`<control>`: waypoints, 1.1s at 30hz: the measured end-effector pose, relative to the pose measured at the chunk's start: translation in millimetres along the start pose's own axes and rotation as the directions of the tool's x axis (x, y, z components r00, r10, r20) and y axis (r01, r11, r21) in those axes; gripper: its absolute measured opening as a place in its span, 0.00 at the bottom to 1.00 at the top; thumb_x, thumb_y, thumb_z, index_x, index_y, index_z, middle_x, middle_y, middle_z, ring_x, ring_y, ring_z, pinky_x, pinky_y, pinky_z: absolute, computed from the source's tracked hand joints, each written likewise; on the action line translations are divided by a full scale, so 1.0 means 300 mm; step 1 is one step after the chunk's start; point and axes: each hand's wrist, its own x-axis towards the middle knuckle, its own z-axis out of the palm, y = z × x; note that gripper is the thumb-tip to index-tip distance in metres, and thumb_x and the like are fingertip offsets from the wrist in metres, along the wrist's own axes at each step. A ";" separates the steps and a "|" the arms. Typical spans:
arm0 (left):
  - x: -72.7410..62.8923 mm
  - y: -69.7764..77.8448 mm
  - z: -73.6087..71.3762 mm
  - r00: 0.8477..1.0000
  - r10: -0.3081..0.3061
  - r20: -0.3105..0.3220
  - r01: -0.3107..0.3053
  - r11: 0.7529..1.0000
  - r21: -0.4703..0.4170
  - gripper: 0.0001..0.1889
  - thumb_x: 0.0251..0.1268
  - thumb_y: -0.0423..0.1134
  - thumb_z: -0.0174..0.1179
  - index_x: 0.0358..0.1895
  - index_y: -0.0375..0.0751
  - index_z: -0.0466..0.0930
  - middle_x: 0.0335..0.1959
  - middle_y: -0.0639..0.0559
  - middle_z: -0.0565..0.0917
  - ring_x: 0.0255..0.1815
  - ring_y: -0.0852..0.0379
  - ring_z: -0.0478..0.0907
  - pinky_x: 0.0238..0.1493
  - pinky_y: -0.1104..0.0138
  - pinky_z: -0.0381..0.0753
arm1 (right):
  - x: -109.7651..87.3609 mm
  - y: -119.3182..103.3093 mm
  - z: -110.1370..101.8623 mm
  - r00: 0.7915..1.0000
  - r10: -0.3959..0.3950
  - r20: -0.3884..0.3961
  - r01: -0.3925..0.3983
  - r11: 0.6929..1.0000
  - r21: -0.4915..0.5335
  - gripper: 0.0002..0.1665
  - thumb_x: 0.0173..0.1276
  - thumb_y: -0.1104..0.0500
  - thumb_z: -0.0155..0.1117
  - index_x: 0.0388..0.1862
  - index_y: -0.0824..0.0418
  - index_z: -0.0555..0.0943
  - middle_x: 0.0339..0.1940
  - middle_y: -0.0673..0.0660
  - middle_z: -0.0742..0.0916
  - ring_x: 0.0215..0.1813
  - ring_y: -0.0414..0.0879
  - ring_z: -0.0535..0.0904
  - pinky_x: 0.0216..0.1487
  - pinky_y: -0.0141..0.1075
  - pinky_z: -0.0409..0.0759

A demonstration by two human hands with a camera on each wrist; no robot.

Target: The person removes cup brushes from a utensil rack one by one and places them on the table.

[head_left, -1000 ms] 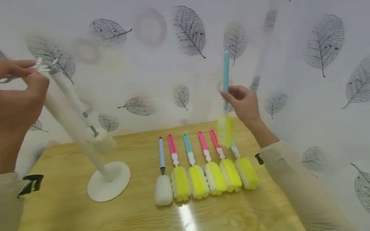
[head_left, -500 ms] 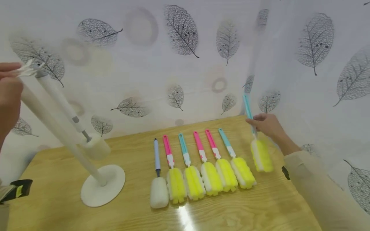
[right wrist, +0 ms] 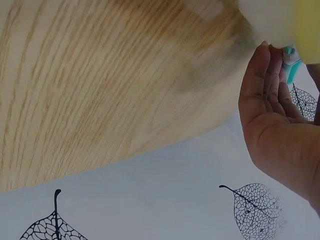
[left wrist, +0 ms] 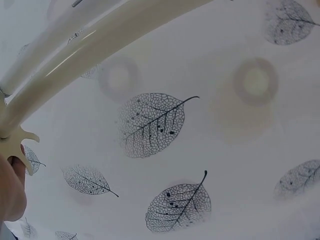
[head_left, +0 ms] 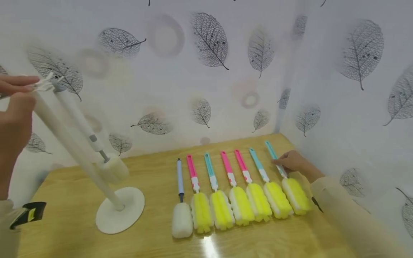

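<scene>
My left hand (head_left: 16, 122) grips the hooked top of a white stand (head_left: 74, 147), which leans toward it. From the stand's hook hangs a white sponge brush (head_left: 113, 168) with its head downward. At the right end of a row, my right hand (head_left: 298, 164) pinches the handle of a teal-handled sponge brush (head_left: 296, 195). Its yellow and white head is at the table. In the right wrist view, the fingers (right wrist: 257, 82) curl beside the sponge head (right wrist: 307, 30). The left wrist view catches the left hand (left wrist: 11, 192) below the stand's hooks.
Left of the held brush lie several yellow-white sponge brushes (head_left: 240, 206) with pink or teal handles. A white brush (head_left: 182, 220) with a pale blue handle ends the row. Leaf-patterned cloth (head_left: 167, 86) rises behind the wooden table (head_left: 155, 186) and at its right.
My right hand has carried the teal-handled brush rightward and down from the air to the row's right end. The left hand keeps holding the stand. The view shifts slightly.
</scene>
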 end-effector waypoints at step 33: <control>-0.022 0.299 -0.042 0.999 0.050 0.009 -0.050 0.945 0.322 0.23 0.67 0.46 0.47 0.46 0.30 0.83 0.47 0.39 0.83 0.52 0.40 0.76 0.55 0.54 0.71 | 0.003 0.062 0.062 0.992 0.092 0.081 -0.097 0.994 0.059 0.27 0.66 0.39 0.58 0.27 0.63 0.76 0.24 0.52 0.74 0.30 0.43 0.70 0.35 0.34 0.74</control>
